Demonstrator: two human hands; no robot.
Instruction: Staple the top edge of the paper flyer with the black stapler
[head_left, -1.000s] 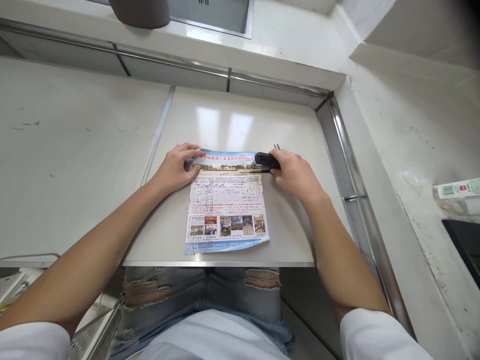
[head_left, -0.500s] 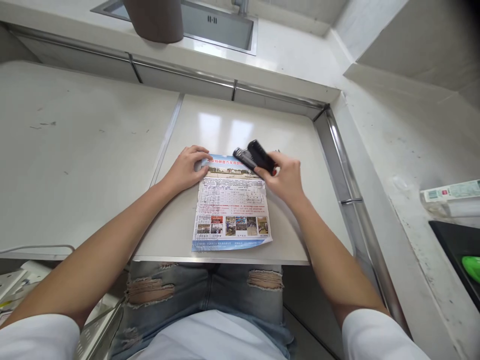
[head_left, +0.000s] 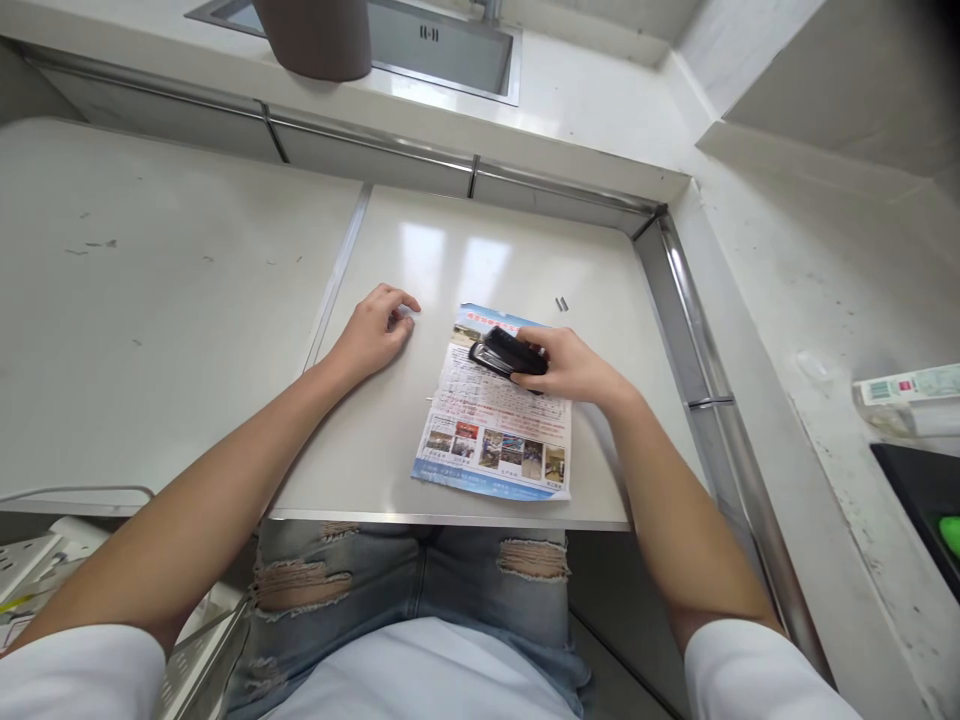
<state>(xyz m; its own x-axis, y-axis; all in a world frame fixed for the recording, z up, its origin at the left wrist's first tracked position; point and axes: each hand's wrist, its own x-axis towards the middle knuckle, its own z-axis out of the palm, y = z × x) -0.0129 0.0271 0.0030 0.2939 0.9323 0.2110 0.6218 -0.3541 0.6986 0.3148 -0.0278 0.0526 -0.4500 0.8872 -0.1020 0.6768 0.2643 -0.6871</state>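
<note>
A printed paper sheet [head_left: 491,440] with red headings and small photos lies slightly turned on the white table. My right hand [head_left: 566,365] is wrapped round a black stapler [head_left: 510,355], which rests over the upper part of the sheet. To the left of the paper, my left hand [head_left: 379,325] rests on the table with its fingers curved and apart, holding nothing and not touching the sheet. Two small strips of staples [head_left: 562,304] lie beyond the sheet's upper right corner.
Loose staples [head_left: 97,244] are scattered on the left tabletop [head_left: 187,340]. Behind the table, a brown container [head_left: 319,40] stands before a sink [head_left: 450,50]. A metal rail [head_left: 686,290] borders the right side, where a box [head_left: 911,385] lies on a ledge.
The sheet has shifted right and turned, coming away from my left hand. My right hand has lowered the stapler onto it. The staple strips have come into clear view.
</note>
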